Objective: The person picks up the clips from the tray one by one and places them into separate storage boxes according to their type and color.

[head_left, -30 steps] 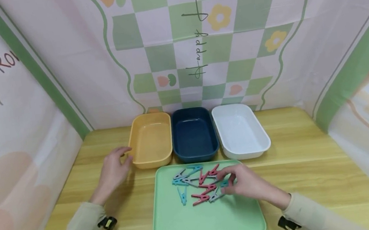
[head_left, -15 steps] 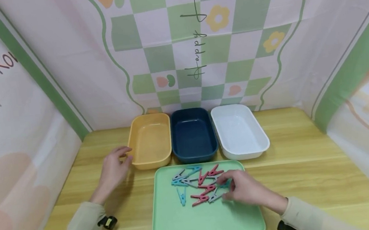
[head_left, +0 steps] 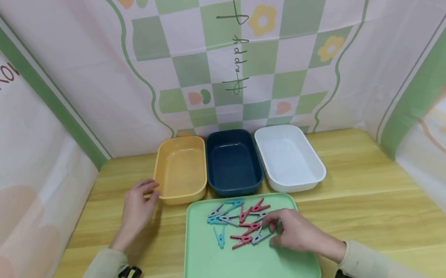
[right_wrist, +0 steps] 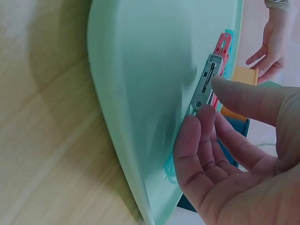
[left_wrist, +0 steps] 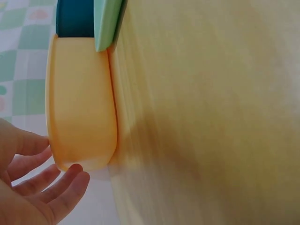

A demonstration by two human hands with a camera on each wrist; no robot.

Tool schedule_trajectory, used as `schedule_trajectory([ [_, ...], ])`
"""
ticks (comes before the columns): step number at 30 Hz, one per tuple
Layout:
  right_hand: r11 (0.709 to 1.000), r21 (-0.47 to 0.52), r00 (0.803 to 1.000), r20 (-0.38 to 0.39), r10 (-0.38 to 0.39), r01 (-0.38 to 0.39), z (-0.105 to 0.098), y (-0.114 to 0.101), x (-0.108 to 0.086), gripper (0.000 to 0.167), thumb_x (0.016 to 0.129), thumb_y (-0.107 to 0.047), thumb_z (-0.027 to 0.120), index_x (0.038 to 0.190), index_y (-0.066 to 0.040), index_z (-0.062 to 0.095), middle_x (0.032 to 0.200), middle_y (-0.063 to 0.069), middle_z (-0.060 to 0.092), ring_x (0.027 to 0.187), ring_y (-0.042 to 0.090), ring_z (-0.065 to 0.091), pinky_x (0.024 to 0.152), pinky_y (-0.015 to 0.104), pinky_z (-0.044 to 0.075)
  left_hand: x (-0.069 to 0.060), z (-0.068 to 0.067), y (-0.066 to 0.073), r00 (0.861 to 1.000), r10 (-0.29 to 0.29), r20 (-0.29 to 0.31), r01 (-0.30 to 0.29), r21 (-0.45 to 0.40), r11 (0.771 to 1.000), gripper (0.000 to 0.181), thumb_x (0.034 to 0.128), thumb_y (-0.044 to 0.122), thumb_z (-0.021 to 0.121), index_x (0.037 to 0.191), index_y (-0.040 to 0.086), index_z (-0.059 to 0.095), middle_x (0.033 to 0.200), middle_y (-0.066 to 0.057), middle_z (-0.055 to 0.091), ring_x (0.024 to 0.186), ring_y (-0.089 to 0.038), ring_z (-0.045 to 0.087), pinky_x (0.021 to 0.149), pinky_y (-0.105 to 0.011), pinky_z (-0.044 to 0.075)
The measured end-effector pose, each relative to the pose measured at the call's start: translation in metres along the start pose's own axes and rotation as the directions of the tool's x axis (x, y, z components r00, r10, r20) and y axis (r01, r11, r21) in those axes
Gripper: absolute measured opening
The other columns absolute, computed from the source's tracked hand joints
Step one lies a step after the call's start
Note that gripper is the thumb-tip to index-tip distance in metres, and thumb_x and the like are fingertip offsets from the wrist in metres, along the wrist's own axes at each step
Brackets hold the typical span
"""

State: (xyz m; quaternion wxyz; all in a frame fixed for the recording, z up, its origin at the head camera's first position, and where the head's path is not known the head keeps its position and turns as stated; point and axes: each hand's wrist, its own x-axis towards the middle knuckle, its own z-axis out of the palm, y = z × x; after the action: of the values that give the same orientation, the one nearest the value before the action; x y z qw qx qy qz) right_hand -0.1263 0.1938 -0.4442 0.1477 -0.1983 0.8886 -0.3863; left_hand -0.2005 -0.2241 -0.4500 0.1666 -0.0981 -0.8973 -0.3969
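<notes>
At the left, my left hand [head_left: 137,207] touches the near-left rim of the yellow bin [head_left: 182,172] with relaxed fingers; in the left wrist view its fingertips lie against the bin's end. Over the right side of the green tray [head_left: 251,268], my right hand [head_left: 296,230] hangs with bent fingers and a gap between thumb and forefinger. A grey clothespin [right_wrist: 206,84] lies beside that thumb, with no firm grip visible. To the hand's left are several clothespins: red [head_left: 242,241], grey [head_left: 215,212] and blue [head_left: 220,237]. My right hand hides part of the group.
A navy bin [head_left: 234,164] and a white bin [head_left: 291,159] stand in a row beside the yellow one, behind the tray. All rest on a wooden table [head_left: 356,180]. Patterned cloth [head_left: 189,35] hangs behind and at both sides.
My right hand has shifted slightly down, and the blue clothespin seen by its fingers before is now mostly hidden. The left hand stays at the yellow bin.
</notes>
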Motion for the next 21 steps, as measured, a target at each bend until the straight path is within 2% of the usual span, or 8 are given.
schedule_trajectory([
  [7, 1.0, 0.004, 1.0, -0.008, 0.022, -0.022, 0.0021, -0.0011, -0.0001, 0.038, 0.073, 0.006, 0.085, 0.108, -0.004, 0.076, 0.083, 0.002, 0.063, 0.061, 0.015, 0.055, 0.055, 0.026, 0.048, -0.0046, -0.0014, -0.0005, 0.999, -0.045, -0.009, 0.045, -0.037, 0.998, 0.015, 0.0951, -0.007, 0.072, 0.109, -0.012, 0.074, 0.132, -0.03, 0.066, 0.112, -0.043, 0.07, 0.085, -0.046, 0.063],
  [11, 0.999, -0.006, 0.999, -0.006, 0.044, -0.044, 0.0024, -0.0032, -0.0007, 0.038, 0.073, 0.006, 0.086, 0.107, -0.006, 0.076, 0.083, 0.001, 0.063, 0.063, 0.016, 0.055, 0.055, 0.026, 0.048, -0.0067, -0.0017, -0.0011, 0.998, -0.055, -0.003, 0.055, -0.045, 0.997, 0.013, 0.0973, -0.004, 0.071, 0.109, -0.01, 0.075, 0.134, -0.028, 0.066, 0.11, -0.04, 0.071, 0.087, -0.046, 0.063],
  [17, 0.998, -0.023, 0.998, -0.007, 0.06, -0.06, 0.0026, -0.0058, -0.0018, 0.036, 0.075, 0.004, 0.088, 0.107, -0.006, 0.076, 0.084, 0.0, 0.065, 0.068, 0.017, 0.057, 0.059, 0.028, 0.05, -0.0095, -0.0015, -0.0045, 0.999, -0.032, -0.006, 0.031, -0.059, 0.998, 0.01, 0.0971, -0.005, 0.072, 0.106, -0.007, 0.075, 0.136, -0.028, 0.065, 0.103, -0.04, 0.074, 0.085, -0.046, 0.064],
  [21, 0.997, -0.038, 0.998, -0.012, 0.064, -0.064, 0.0031, -0.0065, -0.003, 0.032, 0.075, 0.003, 0.088, 0.103, -0.007, 0.076, 0.083, -0.001, 0.065, 0.069, 0.016, 0.057, 0.061, 0.028, 0.051, -0.0097, -0.0012, -0.0075, 1.0, 0.015, 0.0, -0.015, -0.023, 1.0, 0.007, 0.098, -0.004, 0.071, 0.104, -0.005, 0.075, 0.138, -0.028, 0.064, 0.103, -0.039, 0.074, 0.082, -0.046, 0.065],
])
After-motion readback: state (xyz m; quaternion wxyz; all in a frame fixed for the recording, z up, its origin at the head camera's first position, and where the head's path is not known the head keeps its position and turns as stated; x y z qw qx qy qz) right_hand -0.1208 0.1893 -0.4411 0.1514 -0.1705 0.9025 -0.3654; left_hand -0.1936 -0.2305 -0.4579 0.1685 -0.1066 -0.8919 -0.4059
